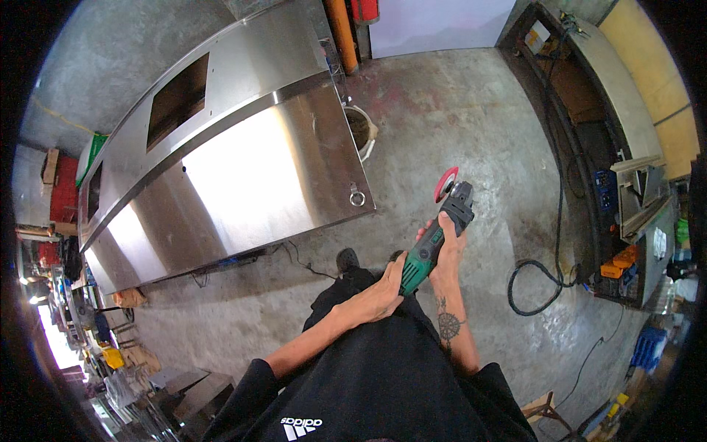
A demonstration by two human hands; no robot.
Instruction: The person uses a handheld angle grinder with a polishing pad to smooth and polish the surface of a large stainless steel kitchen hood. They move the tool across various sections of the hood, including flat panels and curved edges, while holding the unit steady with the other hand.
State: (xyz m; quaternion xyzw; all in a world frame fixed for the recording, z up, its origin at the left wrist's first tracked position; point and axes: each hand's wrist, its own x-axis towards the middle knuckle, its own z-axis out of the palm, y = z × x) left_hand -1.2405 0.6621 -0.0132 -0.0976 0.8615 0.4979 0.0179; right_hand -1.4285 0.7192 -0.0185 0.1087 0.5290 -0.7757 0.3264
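We grip a green-bodied angle grinder with a red disc (pixel 436 232) in both hands: left hand (pixel 383 295) closed around its rear handle, right hand (pixel 444 254) wrapped around the body. It's held above the concrete floor (pixel 471 125), near the long stainless steel cabinet (pixel 243 169).

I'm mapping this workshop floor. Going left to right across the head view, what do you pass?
Steel panel → bucket → left hand → green grinder in right hand → coiled black cable → bench.
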